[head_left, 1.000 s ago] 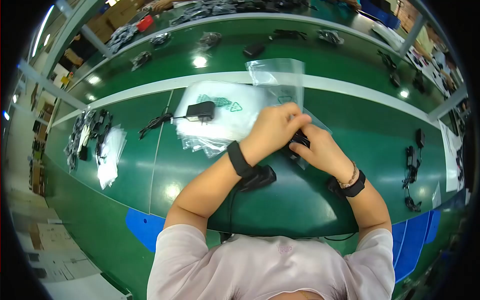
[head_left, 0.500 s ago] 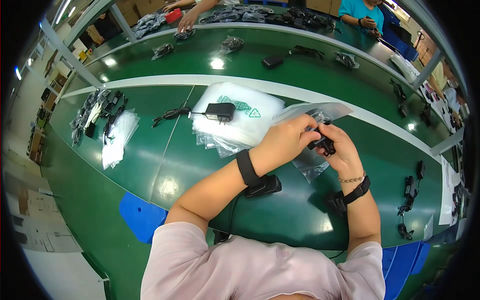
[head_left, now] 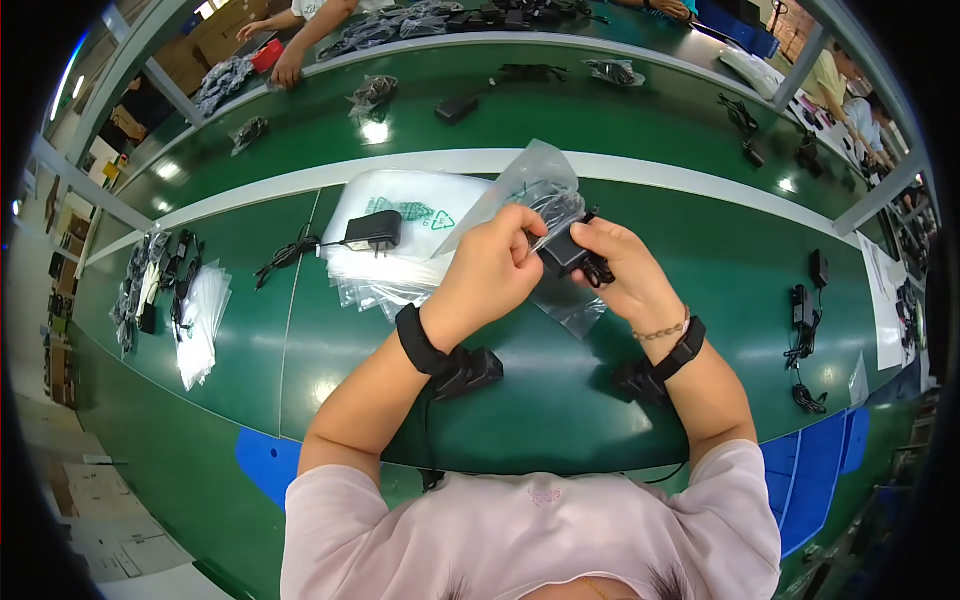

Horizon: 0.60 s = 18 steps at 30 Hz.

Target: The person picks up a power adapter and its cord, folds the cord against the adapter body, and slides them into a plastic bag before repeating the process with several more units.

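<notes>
My right hand (head_left: 632, 278) grips a black power adapter (head_left: 562, 252) with its cable coiled in a bundle, the thumb resting on top of the adapter. Pinched in the fingers of my left hand (head_left: 488, 265) is a clear plastic bag (head_left: 540, 165), whose film spreads behind and below the adapter. Whether the adapter lies partly inside the bag I cannot tell. To the left of my hands, a second adapter (head_left: 373, 231) with prongs sits on a stack of clear plastic bags (head_left: 365, 278), its cord trailing left.
Left on the green table (head_left: 520, 420) lie wrapped cables (head_left: 130, 300) and a fan of bags (head_left: 205, 330). Adapters with cords (head_left: 803, 310) lie at the right. Beyond a pale rail (head_left: 700, 180), a green belt (head_left: 640, 120) carries bagged items; co-workers' hands (head_left: 288, 68) reach over its far side.
The whole view has shifted, so things appear further left. My fingers have moved on the adapter, whose body now shows more, and the bag's top film stands up higher behind it.
</notes>
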Each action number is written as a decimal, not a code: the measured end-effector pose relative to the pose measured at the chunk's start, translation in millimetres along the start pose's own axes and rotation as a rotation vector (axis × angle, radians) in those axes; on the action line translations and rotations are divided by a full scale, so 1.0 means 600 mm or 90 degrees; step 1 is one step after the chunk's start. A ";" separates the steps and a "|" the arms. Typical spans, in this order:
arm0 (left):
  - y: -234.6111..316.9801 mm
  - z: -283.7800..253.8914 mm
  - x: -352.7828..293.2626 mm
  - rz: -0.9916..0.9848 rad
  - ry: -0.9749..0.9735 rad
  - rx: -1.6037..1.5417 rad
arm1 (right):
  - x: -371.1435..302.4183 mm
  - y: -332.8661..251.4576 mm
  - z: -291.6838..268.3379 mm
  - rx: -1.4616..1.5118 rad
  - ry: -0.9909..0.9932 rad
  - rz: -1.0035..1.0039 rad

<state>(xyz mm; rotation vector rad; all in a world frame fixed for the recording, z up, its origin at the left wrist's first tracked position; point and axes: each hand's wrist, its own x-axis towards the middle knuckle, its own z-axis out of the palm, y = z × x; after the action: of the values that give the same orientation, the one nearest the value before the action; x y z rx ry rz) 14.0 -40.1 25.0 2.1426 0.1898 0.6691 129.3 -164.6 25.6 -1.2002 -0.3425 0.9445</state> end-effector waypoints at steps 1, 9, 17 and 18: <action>0.000 0.004 -0.003 0.001 -0.002 0.000 | -0.001 0.008 0.003 -0.013 0.009 -0.084; -0.014 -0.015 -0.004 -0.037 0.014 0.100 | 0.018 -0.019 -0.037 -0.058 -0.171 0.061; 0.005 0.010 -0.007 -0.086 -0.036 -0.003 | 0.025 0.016 -0.011 0.080 -0.057 0.016; 0.002 0.014 -0.011 -0.097 -0.029 -0.044 | 0.027 0.019 -0.011 0.101 -0.055 -0.018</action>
<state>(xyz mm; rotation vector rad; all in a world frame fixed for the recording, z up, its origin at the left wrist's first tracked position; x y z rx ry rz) 12.9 -49.1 19.3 2.0520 0.2976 0.5310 138.1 -155.7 9.0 -1.0102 -0.3454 0.9825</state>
